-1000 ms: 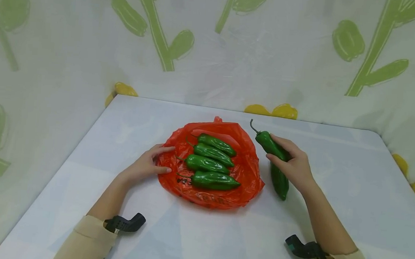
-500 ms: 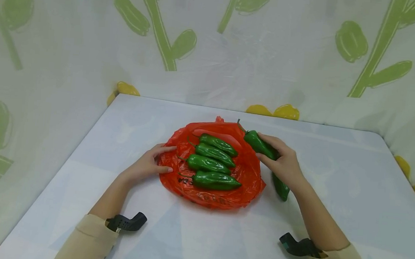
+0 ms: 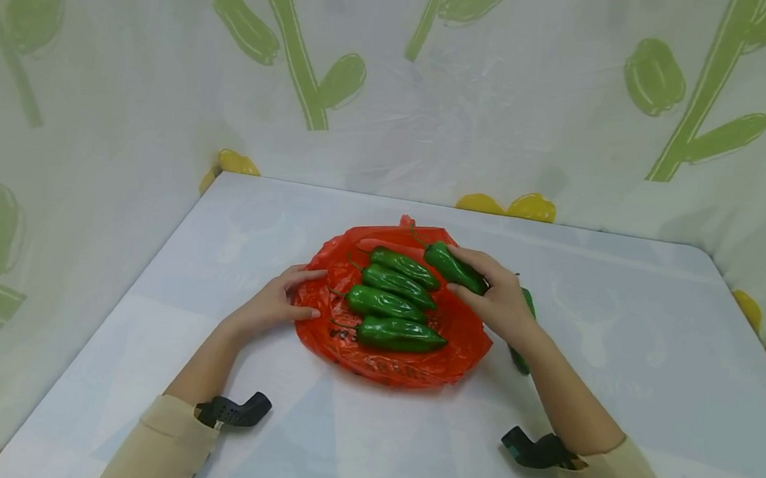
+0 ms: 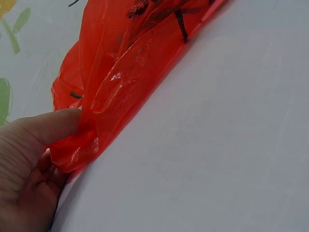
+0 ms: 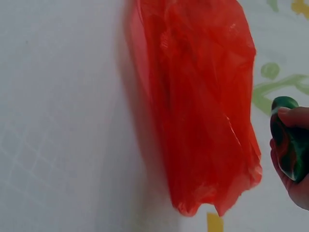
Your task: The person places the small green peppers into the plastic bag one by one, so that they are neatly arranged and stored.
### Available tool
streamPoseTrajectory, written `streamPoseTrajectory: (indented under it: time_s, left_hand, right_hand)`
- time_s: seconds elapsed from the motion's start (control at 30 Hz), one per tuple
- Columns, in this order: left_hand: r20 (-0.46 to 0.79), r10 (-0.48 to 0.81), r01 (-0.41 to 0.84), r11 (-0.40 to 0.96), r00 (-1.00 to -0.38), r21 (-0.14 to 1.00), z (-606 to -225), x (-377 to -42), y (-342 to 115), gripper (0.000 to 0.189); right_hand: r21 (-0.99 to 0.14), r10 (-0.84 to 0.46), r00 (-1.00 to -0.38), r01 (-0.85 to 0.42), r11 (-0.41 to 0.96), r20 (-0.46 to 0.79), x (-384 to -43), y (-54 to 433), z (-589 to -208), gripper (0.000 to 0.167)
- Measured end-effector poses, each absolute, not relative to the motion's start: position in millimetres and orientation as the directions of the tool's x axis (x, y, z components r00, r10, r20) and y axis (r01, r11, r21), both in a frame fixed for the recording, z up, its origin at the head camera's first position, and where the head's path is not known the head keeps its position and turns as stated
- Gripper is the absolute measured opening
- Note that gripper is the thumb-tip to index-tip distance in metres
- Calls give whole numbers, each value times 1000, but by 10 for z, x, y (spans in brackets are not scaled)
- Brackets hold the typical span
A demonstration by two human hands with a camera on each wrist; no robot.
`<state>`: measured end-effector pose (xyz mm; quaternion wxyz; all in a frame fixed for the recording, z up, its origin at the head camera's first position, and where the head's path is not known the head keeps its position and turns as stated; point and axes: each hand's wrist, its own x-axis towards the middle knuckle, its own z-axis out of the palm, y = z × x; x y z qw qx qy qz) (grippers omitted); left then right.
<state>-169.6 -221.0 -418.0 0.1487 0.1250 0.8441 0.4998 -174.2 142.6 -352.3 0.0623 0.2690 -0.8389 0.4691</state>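
A red plastic bag (image 3: 379, 370) lies spread on the table, with several long green peppers (image 3: 399, 335) side by side on it, stems to the left. My left hand (image 3: 272, 301) pinches the bag's left edge; in the left wrist view the thumb (image 4: 60, 124) lies over the film and the fingers fold beneath. A further green pepper (image 3: 451, 265) is gripped by my right hand (image 3: 505, 301), over the bag's upper right part, stem pointing up and left. In the right wrist view the held pepper (image 5: 286, 137) shows its tip end between thumb and fingers.
Another green pepper (image 3: 520, 361) lies on the table right of the bag, partly hidden by my right hand. The white table (image 3: 651, 350) ends at a back edge against a leaf-patterned wall covering (image 3: 473, 126).
My right hand has carried its pepper leftward, from above the loose pepper on the table to over the bag. The left hand has stayed at the bag's edge.
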Motion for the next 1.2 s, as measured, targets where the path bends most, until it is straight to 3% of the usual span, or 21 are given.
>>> streamPoseTrajectory:
  time_s: [0.57,1.2]
  left_hand:
    - [-118,366,71,464,-923,883,-4211,-1703,-2224,64]
    - [-105,360,77,458,-927,886,-4195,-1684,-2229,63]
  right_hand:
    - [-702,-499,-792,-576,419,352,-1855,1085,-3660,52]
    - [-662,-541,-797,-560,498,267,-2033,893,-3790,52]
